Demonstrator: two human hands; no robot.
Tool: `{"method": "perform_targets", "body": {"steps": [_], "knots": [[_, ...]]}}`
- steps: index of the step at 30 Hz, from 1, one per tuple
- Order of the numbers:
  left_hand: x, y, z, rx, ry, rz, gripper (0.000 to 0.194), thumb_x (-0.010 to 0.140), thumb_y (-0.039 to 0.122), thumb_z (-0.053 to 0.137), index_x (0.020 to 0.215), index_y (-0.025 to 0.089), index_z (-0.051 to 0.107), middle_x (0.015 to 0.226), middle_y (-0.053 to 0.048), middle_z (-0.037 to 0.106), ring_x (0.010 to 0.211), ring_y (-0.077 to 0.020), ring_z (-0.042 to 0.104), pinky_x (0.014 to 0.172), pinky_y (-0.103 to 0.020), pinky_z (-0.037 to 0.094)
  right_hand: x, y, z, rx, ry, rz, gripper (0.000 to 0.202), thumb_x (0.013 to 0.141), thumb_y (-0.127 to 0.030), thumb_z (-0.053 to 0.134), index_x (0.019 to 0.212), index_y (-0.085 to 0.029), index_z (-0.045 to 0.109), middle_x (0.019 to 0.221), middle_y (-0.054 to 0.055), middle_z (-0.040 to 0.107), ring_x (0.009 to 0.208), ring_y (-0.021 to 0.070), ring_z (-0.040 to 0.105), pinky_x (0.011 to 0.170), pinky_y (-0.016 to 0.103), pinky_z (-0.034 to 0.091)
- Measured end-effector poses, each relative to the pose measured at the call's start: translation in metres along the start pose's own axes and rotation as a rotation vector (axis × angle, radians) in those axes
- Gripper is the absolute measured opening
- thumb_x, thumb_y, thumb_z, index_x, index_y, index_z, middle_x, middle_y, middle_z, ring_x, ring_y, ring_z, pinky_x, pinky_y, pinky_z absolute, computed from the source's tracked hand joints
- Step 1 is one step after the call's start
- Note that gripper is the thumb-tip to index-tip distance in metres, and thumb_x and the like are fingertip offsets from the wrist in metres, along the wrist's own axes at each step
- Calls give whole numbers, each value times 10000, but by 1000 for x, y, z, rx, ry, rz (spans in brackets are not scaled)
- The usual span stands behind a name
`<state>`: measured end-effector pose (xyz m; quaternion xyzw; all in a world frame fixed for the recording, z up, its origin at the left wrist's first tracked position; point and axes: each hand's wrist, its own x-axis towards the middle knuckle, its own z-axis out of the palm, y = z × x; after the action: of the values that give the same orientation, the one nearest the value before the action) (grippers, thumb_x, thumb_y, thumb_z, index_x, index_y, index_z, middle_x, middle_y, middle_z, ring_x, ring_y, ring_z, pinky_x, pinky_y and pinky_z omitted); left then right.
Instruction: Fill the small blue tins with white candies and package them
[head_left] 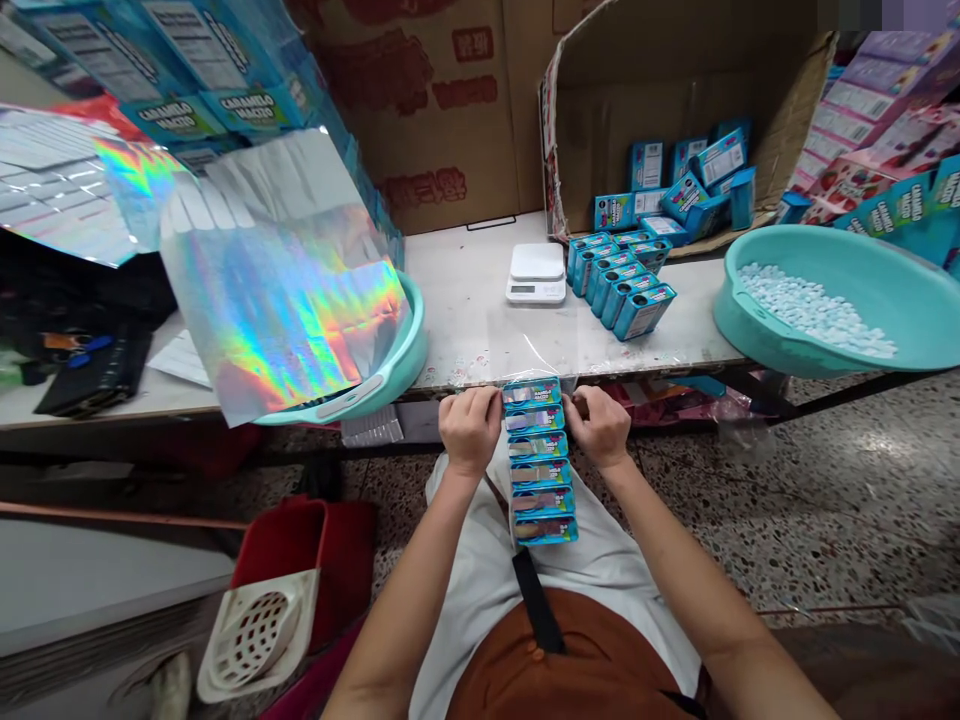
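- Brown garment (562,670) with a dark strap (536,600), nearest the viewer; pale trousers (484,575) spread beyond it.
- Row of blue packs (541,472), over the lap between the two hands; its long axis runs from the front edge of the surface (457,290) back toward the waist; nearly all of it lies on the waist side of the fingers.
- Left hand (469,432) and right hand (601,426), one on each side of the row's far end; both about equally near; the fingers of each appear pinched on the clear film (536,352) around the packs.
- Counts, in hand: six packs, laid one behind another, their printed faces upward; two hands.
- Counts, on the surface: one white scale (535,273), straight beyond the row; one cluster of standing blue boxes (634,300) just right of it, more than five, overlap preventing a firm total.
- Counts, to the sides: two turquoise basins, the left basin (416,345) partly covered by a shiny foil sheet (285,290), the right basin (750,325) bearing pale pieces (817,310), too many to count; one open carton (600,110) behind, its loose boxes (686,195) overlapping, total uncertain.
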<state>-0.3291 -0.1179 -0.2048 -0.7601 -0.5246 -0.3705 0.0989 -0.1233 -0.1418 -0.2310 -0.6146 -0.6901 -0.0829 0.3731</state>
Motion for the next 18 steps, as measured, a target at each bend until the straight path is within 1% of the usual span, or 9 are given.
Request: {"method": "perform_targets", "body": {"steps": [3, 6, 9, 12, 15, 18], "knots": [[-5, 4, -2, -45, -5, -23, 140, 886, 253, 507, 908, 210, 639, 836, -45, 701, 796, -168, 627, 794, -328, 355, 1, 1, -1, 42, -13, -26, 245, 940, -313, 424, 865, -182, 617, 797, 69, 667, 734, 154, 590, 692, 268, 384], [-15, 9, -5, -55, -22, -57, 144, 883, 266, 518, 911, 214, 650, 845, -51, 705, 811, -170, 642, 808, -340, 356, -5, 1, -2, 68, -48, -26, 262, 943, -292, 402, 874, -180, 628, 824, 86, 675, 758, 164, 605, 711, 283, 402], [-33, 15, -11, -47, 6, -52, 120, 870, 258, 543, 901, 217, 652, 826, -46, 707, 787, -166, 648, 795, -344, 352, -21, 3, -4, 80, -64, -39, 256, 935, -293, 412, 868, -180, 631, 817, 89, 675, 751, 170, 606, 702, 294, 406], [-53, 19, -14, -40, 35, -27, 89, 857, 230, 562, 890, 218, 644, 792, -33, 706, 765, -159, 647, 784, -342, 344, -41, 5, -7, 70, -68, -83, 241, 928, -285, 421, 864, -186, 631, 804, 84, 677, 734, 173, 600, 702, 297, 410], [-66, 20, -9, -19, 29, -46, 77, 858, 235, 554, 846, 212, 627, 759, -33, 694, 772, -167, 641, 790, -347, 337, -54, 6, -8, 81, -49, -135, 209, 917, -266, 441, 857, -188, 626, 794, 80, 676, 729, 174, 592, 706, 298, 409], [-67, 16, 4, -22, 86, -87, 76, 860, 243, 542, 817, 203, 591, 750, -38, 676, 784, -175, 623, 800, -347, 341, -52, 7, -3, 99, -40, -126, 191, 905, -268, 464, 810, -189, 609, 753, 70, 655, 699, 166, 569, 690, 290, 395]]}}
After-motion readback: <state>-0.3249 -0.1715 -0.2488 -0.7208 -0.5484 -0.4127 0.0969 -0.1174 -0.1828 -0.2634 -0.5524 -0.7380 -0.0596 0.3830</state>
